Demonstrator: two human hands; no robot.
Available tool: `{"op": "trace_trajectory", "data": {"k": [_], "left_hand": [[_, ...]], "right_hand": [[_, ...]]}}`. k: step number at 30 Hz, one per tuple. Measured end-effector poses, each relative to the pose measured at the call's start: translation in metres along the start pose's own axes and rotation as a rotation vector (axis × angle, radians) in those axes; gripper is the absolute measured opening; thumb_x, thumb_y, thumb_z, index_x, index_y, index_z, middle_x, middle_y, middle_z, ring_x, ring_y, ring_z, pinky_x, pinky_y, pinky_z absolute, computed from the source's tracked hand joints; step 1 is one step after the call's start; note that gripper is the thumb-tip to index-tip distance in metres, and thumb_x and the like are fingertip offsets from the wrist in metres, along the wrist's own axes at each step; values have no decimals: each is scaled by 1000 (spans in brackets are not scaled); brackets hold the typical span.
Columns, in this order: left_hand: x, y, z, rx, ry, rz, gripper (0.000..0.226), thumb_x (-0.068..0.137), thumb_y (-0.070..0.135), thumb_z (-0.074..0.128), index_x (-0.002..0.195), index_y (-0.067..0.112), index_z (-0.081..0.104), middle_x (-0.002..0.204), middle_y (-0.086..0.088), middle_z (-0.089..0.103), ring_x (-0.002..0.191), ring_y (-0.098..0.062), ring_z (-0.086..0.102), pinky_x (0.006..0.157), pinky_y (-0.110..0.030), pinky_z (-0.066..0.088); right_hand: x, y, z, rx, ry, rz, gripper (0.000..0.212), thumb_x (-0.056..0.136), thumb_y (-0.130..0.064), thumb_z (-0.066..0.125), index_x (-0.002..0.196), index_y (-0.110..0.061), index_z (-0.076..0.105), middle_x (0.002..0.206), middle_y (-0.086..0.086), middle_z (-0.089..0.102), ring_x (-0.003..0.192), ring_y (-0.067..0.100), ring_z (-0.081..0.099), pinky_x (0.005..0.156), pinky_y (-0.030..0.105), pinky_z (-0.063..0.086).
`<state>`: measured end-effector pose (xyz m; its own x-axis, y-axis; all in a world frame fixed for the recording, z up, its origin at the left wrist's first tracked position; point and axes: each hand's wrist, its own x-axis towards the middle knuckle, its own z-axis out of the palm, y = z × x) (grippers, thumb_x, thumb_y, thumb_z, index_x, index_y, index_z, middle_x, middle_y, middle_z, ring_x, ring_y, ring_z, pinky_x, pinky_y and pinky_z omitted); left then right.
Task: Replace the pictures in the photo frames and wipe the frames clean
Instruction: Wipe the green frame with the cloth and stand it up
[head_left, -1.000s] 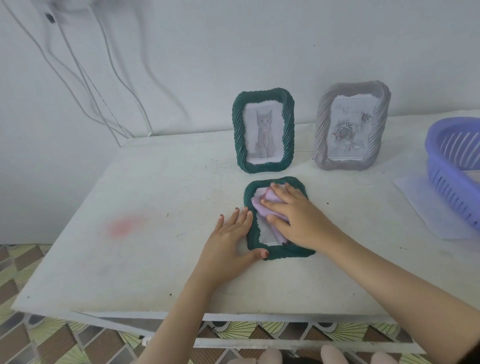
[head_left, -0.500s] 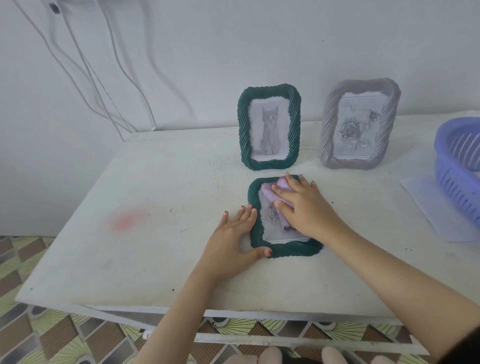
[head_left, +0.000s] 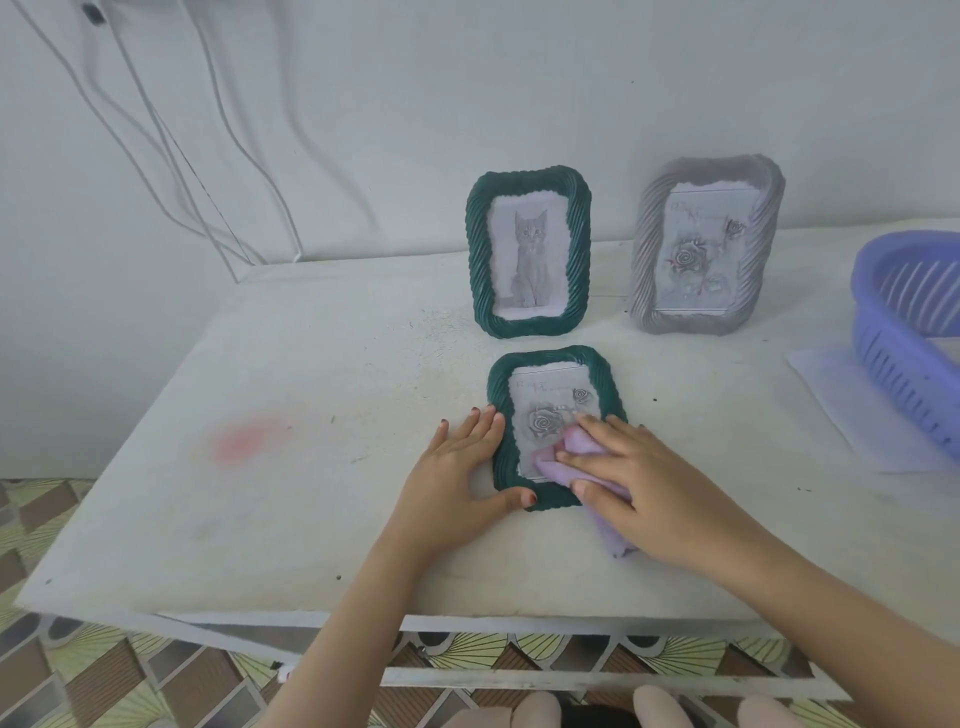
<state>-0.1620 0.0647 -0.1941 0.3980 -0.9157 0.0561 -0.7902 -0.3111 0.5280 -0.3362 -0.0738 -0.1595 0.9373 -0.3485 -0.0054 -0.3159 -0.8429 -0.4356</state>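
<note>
Two hands lie flat at lower centre. The left hand (head_left: 457, 478), fingers straight, braces the left edge of the lying green frame (head_left: 550, 357). The right hand (head_left: 644, 478) presses a lilac cloth (head_left: 577, 444) on its lower glass. Farther back, at centre, stand a green cat frame (head_left: 476, 260) and a grey rose frame (head_left: 644, 249). A purple basket (head_left: 893, 364) sits at the right edge.

You've got a purple basket (head_left: 904, 353) at the table's (head_left: 311, 364) right edge, sitting on a white sheet (head_left: 852, 415). Pink stain (head_left: 244, 439) on its left side, cables (head_left: 171, 156) on the wall behind it.
</note>
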Motion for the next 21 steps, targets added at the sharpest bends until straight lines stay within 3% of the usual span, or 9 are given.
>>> {"op": "trace_trajectory", "data": {"k": [3, 5, 7, 10, 13, 15, 18, 21], "left_hand": [[0, 0, 0, -18, 2, 2, 101, 64, 78, 39, 146, 23, 19, 150, 15, 9, 139, 3, 3, 114, -22, -6], [-1, 0, 0, -21, 3, 4, 100, 65, 77, 39, 146, 23, 19, 152, 13, 10, 139, 3, 4, 114, -23, -6], [-1, 1, -1, -22, 2, 3, 99, 65, 77, 39, 146, 23, 18, 152, 12, 11, 139, 3, 4, 115, -23, -6], [-3, 4, -2, -26, -2, -3, 99, 65, 77, 38, 146, 24, 18, 151, 13, 10, 139, 4, 5, 114, -22, -6], [-3, 5, -2, -59, 3, -15, 97, 66, 75, 40, 146, 25, 17, 153, 13, 11, 141, 2, 7, 116, -24, -4], [-3, 6, -4, -79, 0, -21, 94, 69, 70, 47, 146, 28, 14, 153, 13, 8, 141, 1, 5, 117, -26, -3], [-6, 14, -6, -210, 49, -32, 82, 82, 50, 60, 146, 34, 11, 153, 14, 5, 140, 3, 2, 115, -22, -1], [-11, 34, -12, -424, 185, -9, 58, 85, 39, 61, 135, 41, 31, 147, 23, 27, 134, 8, 23, 109, -16, 21]], "right_hand": [[6, 10, -3, -79, 34, 80, 39, 96, -44, 32, 134, -43, 40, 157, -4, 4, 143, 24, 10, 114, 32, 5], [14, 15, -5, -164, 81, 155, 47, 90, -54, 19, 132, -48, 40, 157, 2, 3, 141, 31, 15, 114, 40, 12], [19, 15, -6, -132, 94, 263, 43, 92, -52, 21, 131, -51, 39, 157, 7, 6, 138, 33, 21, 112, 41, 19], [22, 13, -7, 70, 202, 352, 35, 96, -37, 35, 126, -43, 51, 146, 13, 34, 128, 34, 34, 102, 36, 30], [19, 13, -7, 260, 372, 309, 39, 83, -10, 55, 115, -30, 64, 111, 6, 57, 102, 22, 55, 77, 13, 37], [17, 13, -11, 454, 390, 358, 42, 76, 2, 54, 101, -28, 69, 99, -4, 65, 91, 13, 58, 66, 3, 37], [13, 7, -25, 768, 417, 426, 41, 77, 7, 54, 82, -32, 68, 90, -11, 66, 85, 6, 57, 69, 12, 41], [9, -2, -35, 1049, 420, 420, 36, 80, 7, 57, 83, -27, 68, 86, -3, 66, 84, 12, 57, 76, 22, 43]]}}
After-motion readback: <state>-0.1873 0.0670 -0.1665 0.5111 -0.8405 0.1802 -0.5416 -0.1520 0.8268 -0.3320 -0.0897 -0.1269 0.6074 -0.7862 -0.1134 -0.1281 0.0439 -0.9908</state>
